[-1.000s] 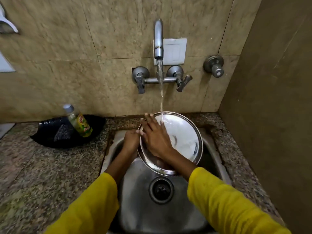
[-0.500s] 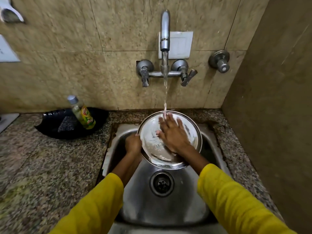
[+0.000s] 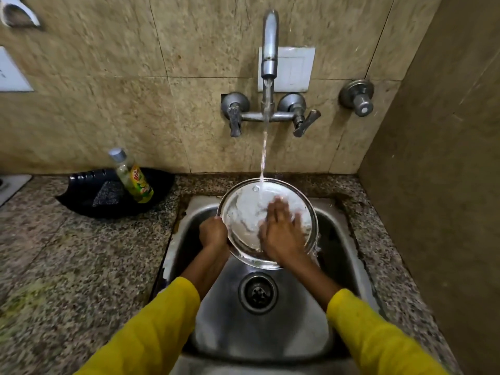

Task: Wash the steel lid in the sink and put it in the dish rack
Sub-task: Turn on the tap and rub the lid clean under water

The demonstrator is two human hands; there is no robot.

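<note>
The round steel lid point(image 3: 244, 209) is held tilted over the steel sink point(image 3: 273, 331), its inner face toward me. Water from the tap point(image 3: 270, 44) runs onto its upper part and spreads across it. My left hand point(image 3: 213, 232) grips the lid's left rim. My right hand point(image 3: 281, 232) lies flat with fingers spread on the lid's wet inner face, covering its lower right part. No dish rack is in view.
A black tray point(image 3: 81, 196) on the granite counter point(image 3: 67, 266) left of the sink holds a dish-soap bottle point(image 3: 134, 177) and a scrub pad point(image 3: 108, 193). A side wall point(image 3: 438, 185) stands close on the right. The drain point(image 3: 257, 293) sits below the lid.
My right hand has slid across the lid's face from left toward the right. The lid has shifted slightly so the stream now lands near its top edge.
</note>
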